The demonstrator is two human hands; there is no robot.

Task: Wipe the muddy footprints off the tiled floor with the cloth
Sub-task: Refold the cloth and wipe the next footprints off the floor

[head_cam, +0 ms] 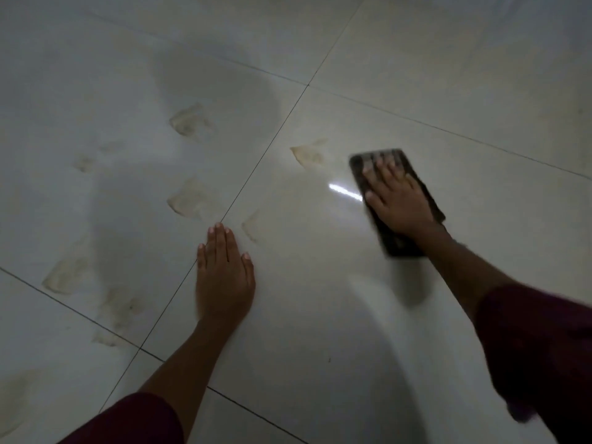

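Right hand point(397, 200) flat on cloth point(397, 203) — dark, blurred

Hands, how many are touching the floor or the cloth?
2. The left hand rests flat on the tiled floor. The right hand presses flat on the dark cloth, farther away.
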